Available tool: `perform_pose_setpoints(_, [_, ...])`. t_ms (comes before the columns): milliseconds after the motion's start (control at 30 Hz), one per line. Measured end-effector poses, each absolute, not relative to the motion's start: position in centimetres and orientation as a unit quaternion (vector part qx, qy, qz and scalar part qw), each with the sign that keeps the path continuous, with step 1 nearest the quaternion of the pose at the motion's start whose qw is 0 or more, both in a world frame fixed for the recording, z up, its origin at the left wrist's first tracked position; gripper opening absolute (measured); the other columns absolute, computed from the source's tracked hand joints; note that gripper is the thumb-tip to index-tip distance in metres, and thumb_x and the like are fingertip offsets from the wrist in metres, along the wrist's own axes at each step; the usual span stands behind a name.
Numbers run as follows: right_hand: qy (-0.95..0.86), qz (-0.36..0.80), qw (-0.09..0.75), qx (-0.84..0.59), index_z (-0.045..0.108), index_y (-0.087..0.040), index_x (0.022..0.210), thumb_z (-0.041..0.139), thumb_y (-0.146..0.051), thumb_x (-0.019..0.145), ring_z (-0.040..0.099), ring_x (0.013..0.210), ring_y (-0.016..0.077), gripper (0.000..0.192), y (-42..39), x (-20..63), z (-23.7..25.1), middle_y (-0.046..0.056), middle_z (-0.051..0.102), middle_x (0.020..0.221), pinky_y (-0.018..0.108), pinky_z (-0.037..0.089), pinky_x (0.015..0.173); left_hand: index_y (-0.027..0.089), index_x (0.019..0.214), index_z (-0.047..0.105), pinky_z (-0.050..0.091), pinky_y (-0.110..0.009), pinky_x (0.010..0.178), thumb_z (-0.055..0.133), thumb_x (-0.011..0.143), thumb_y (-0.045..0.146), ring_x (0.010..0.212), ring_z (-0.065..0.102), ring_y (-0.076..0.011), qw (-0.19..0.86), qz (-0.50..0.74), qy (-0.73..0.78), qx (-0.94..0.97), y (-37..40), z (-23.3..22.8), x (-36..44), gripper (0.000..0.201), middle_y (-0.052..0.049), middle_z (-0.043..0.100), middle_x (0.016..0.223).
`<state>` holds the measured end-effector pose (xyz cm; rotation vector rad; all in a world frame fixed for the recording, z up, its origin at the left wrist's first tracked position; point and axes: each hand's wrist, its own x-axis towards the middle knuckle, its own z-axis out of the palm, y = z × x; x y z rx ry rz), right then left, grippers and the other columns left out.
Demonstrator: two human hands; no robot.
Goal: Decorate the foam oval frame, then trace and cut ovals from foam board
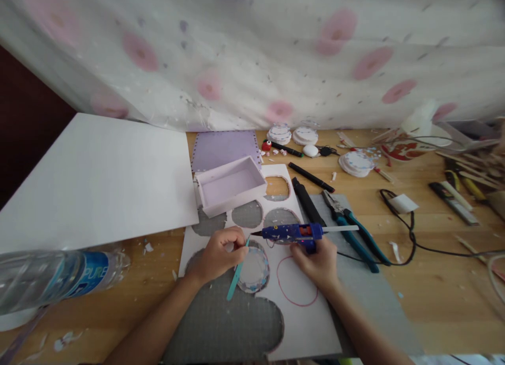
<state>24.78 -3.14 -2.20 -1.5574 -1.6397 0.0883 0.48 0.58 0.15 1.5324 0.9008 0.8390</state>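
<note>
Head: glue gun (pixel 290 231) in right hand (pixel 319 261)

Bare forearms (pixel 161 310) angled inward, left hand (pixel 221 253) with fingers (pixel 238 255) pinched, right hand (pixel 320 265) with fingers curled in a grip

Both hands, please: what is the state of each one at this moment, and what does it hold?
Left hand: closed, pinching the turquoise stick near its upper end.
Right hand: closed, holding the blue glue gun by its handle.
</note>
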Motion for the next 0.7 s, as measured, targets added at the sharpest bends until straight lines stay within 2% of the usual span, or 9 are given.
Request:
perform_pose_setpoints(133, [-0.661, 0.025, 0.421, -0.621, 0.054, -0.021, 0.067, 0.057, -0.028, 0.072, 0.043, 0.039, 0.011, 0.009, -3.2, 24.8, -2.2, -0.004, 0.05, 0.05, 0.023, 0.037, 0.041, 0.017, 0.056, 0.043, 0.034, -0.024, 0.061, 0.055, 0.074, 0.01, 0.062, 0.043, -0.0109, 0.555, 0.355, 0.382, 0.648, 0.6, 0.2, 0.5, 0.023, 0.003, 0.044, 0.062])
perform_pose_setpoints(233, [-0.665, 0.015, 0.416, -0.62, 0.058, -0.021, 0.074, 0.056, -0.028, 0.073, 0.047, 0.041, 0.0119, 0.007, -3.2, 24.7, -2.2, -0.003, 0.056, 0.054, 0.024, 0.04, 0.043, 0.017, 0.056, 0.043, 0.034, -0.024, 0.061, 0.056, 0.074, 0.011, 0.062, 0.042, -0.0108, 0.557, 0.358, 0.382, 0.645, 0.6, 0.1, 0.4, 0.023, 0.003, 0.044, 0.062])
perform_pose_setpoints(400, [-0.645, -0.05, 0.414, -0.641, 0.06, -0.021, 0.081, 0.064, -0.035, 0.073, 0.055, 0.049, 0.0151, 0.017, -3.5, 25.6, -1.8, 0.001, 0.063, 0.065, 0.026, 0.044, 0.05, 0.017, 0.056, 0.044, 0.035, -0.024, 0.062, 0.056, 0.074, 0.014, 0.063, 0.043, -0.011, 0.556, 0.355, 0.392, 0.641, 0.6, -0.4, 0.2, 0.022, 0.003, 0.044, 0.062])
perform_pose_setpoints(567, [-0.478, -0.13, 0.41, -0.766, 0.061, -0.019, 0.083, 0.071, -0.055, 0.067, 0.052, 0.052, 0.0189, 0.041, -4.6, 30.5, -0.4, 0.001, 0.054, 0.061, 0.03, 0.038, 0.049, 0.017, 0.054, 0.045, 0.034, -0.024, 0.062, 0.055, 0.074, 0.016, 0.062, 0.043, -0.0111, 0.557, 0.353, 0.403, 0.634, 0.8, -0.3, 0.2, 0.022, 0.003, 0.043, 0.061])
perform_pose_setpoints(700, [-0.397, -0.137, 0.365, -0.831, 0.06, -0.019, 0.097, 0.066, -0.049, 0.073, 0.049, 0.055, 0.0217, 0.039, -5.8, 35.6, 0.2, 0.004, 0.051, 0.068, 0.034, 0.033, 0.051, 0.017, 0.052, 0.044, 0.034, -0.024, 0.061, 0.055, 0.072, 0.02, 0.061, 0.041, -0.011, 0.563, 0.353, 0.406, 0.628, 0.8, 0.4, 0.3, 0.023, 0.003, 0.043, 0.06])
